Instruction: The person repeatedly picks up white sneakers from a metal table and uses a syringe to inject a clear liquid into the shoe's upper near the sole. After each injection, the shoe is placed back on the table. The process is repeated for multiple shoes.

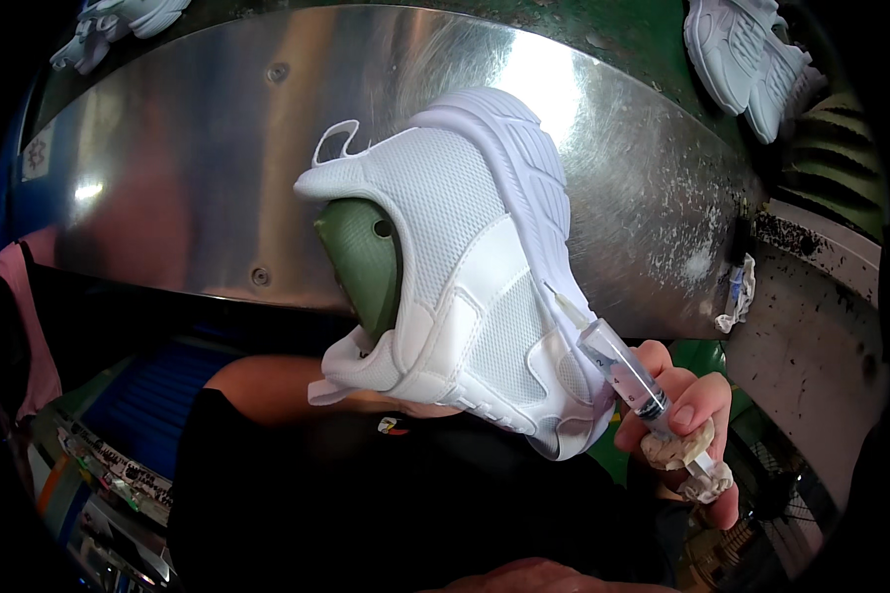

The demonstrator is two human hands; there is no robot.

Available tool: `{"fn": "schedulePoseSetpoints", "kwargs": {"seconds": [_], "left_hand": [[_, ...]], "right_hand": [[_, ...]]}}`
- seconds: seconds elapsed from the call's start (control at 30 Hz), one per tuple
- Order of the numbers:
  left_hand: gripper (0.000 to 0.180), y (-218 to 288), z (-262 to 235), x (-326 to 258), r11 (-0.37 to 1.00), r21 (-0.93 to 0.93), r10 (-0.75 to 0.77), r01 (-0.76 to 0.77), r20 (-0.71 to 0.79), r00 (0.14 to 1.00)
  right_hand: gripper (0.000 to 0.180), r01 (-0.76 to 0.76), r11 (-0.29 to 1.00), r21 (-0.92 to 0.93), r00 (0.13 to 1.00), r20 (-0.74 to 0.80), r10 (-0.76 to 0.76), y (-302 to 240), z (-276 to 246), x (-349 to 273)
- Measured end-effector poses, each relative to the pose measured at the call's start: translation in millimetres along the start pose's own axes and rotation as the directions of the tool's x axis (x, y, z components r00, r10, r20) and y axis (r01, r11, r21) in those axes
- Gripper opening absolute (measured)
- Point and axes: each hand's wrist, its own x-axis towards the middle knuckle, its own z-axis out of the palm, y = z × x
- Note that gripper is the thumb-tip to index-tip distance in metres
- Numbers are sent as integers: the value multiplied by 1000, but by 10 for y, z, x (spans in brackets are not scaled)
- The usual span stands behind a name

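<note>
A white mesh sneaker [440, 198], tilted with its sole to the right, is held up in front of me. A green shoe last [366, 257] with a round hole fills its opening. My left forearm [267, 381] passes behind the sneaker and bears it; the fingers are hidden. My right hand [697, 395] is closed around a clear syringe [623, 371] with dark rings on its plunger. Crumpled pale wrapping [680, 450] covers the syringe's finger end. Its thin needle points up-left along the sneaker's sole edge, near the forefoot; whether the tip touches cannot be told.
Behind the sneaker stretches a scratched metal worktop [188, 217] with screws. Another wrapped syringe-like tool [737, 292] lies at its right edge. More white sneakers [747, 64] are at the far right, with others [119, 28] at the far left. A blue slatted surface [153, 405] is low on the left.
</note>
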Motion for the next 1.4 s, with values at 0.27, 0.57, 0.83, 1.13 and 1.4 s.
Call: {"fn": "schedulePoseSetpoints", "kwargs": {"seconds": [0.27,0.57,0.83,1.13,1.4], "left_hand": [[47,28,-24,-2,1000,7,7,-7,-8,1000],[48,52,-39,-33,999,34,8,-7,-12,1000],[49,-92,52,178,995,103,-13,10,26,1000],[67,94,445,-183,970,241,54,33,-345,937],[66,809,662,-15,802,556,466,-220,-351,812]], "right_hand": [[83,-7,1000,-24,1000,13,7,43,8,40],[84,-22,995,-96,1000,15,24,-50,-10,5],[85,18,997,-75,1000,-20,-20,-176,-121,-60],[106,73,829,-555,829,-428,-360,200,-929,-355],[88,100,347,-933,877,-82,-474,206,-1111,-273]]}}
